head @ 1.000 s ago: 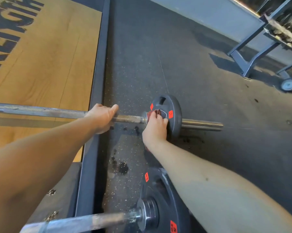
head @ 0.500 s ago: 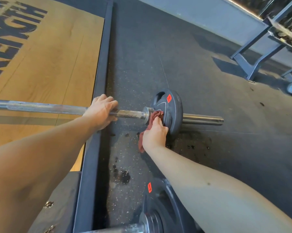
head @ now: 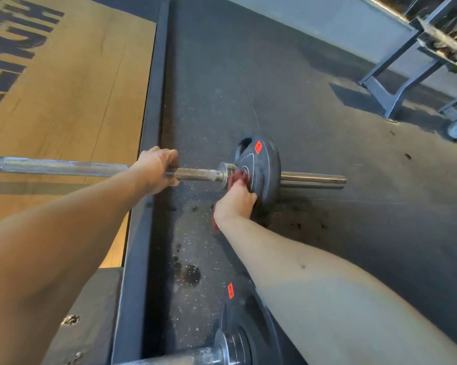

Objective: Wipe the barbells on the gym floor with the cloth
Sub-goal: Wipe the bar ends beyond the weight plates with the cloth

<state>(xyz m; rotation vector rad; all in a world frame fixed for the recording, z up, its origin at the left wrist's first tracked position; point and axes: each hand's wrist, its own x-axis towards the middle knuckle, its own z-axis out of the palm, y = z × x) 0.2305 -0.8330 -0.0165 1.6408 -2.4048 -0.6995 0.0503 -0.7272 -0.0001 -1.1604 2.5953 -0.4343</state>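
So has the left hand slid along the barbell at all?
No. The left hand still grips the barbell above the platform's dark edge.

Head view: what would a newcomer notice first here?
A barbell lies across mid-frame: the left hand grips it, and the right hand presses a red cloth against its black plate. A wooden platform with big dark letters fills the upper left.
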